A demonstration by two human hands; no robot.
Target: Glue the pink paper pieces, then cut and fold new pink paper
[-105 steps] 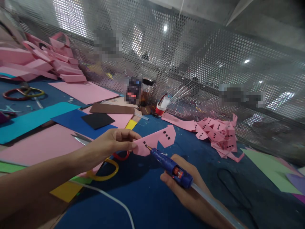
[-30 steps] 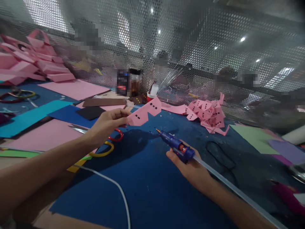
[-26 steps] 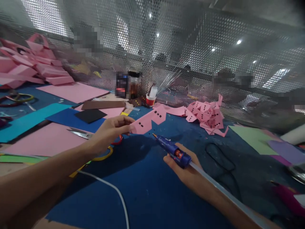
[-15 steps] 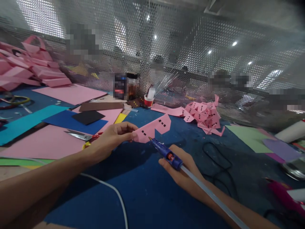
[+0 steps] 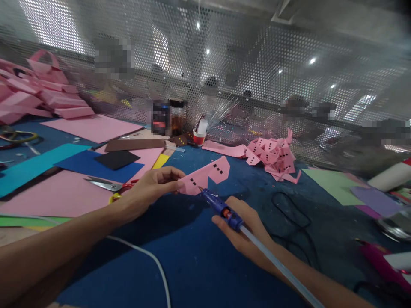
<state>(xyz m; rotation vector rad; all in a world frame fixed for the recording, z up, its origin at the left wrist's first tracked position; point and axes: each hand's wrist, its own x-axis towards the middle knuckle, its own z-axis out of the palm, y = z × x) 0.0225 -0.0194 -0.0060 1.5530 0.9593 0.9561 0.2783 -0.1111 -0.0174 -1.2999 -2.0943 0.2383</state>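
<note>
Over the desk (image 5: 189,265), our left hand (image 5: 156,185) pinches the strip (image 5: 202,176); our right hand (image 5: 248,224) grips the gun (image 5: 221,207). Scissors (image 5: 103,184) crowd our left hand; cup (image 5: 199,138) and pile (image 5: 272,155) sit near the far edge.

Paper cutout (image 5: 200,178): pink, black squares. Glue gun (image 5: 217,204): blue. Cup (image 5: 199,139): red, white. Table (image 5: 195,261): dark blue.

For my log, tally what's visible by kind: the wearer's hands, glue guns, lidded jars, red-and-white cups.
Hands: 2, left hand and right hand
Glue guns: 2, blue glue gun and magenta glue gun
Lidded jars: 1, dark-lidded jar
Cups: 1, red-and-white cup
Total: 6
</note>
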